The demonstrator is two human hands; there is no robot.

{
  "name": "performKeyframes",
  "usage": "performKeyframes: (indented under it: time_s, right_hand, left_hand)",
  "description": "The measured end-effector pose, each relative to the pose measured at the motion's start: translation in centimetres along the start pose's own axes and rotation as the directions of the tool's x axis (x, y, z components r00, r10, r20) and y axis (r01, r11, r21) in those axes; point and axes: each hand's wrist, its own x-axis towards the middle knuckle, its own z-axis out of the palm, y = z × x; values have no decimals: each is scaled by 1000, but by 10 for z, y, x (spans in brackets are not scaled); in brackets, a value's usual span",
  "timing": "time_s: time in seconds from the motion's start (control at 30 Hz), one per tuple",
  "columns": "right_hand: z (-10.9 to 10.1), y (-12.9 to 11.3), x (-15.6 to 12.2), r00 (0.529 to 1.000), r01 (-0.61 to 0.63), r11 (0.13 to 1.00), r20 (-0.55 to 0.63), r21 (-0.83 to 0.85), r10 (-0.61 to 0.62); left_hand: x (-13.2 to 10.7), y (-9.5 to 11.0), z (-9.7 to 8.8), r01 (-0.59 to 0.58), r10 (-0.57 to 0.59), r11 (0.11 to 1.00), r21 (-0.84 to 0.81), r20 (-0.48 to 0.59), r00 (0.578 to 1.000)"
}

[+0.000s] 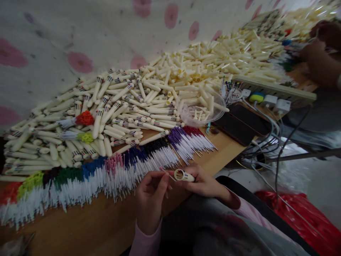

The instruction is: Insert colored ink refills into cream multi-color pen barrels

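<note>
Between the fingertips of my left hand (153, 192) is a thin pen refill (168, 173) with a pink end, close to the mouth of a cream pen barrel. My right hand (204, 181) is closed round that pen barrel (188, 176), its round opening turned to the left. Just beyond my hands, sorted refills (138, 177) lie in a long row, white stems toward me, coloured ends grouped from orange through green, blue, pink and black to purple and dark red. Behind them rises a heap of multicolour pens (119, 106).
Empty-looking cream barrels (191, 64) pile up along the patterned wall sheet. A clear plastic bowl (220, 113) holds small cream parts. Phones (239, 122) and a power strip (287, 90) with cables stand at the right. Another person's hand (317, 60) is at far right; a red bag (301, 217) lies below.
</note>
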Motion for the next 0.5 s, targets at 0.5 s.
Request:
performKeyframes:
  time_s: [0.5]
  right_hand:
    - [-2, 7, 0, 1000, 26, 984, 15, -175, -24]
  left_hand:
    - [0, 13, -21, 211, -190, 956, -204, 116, 975]
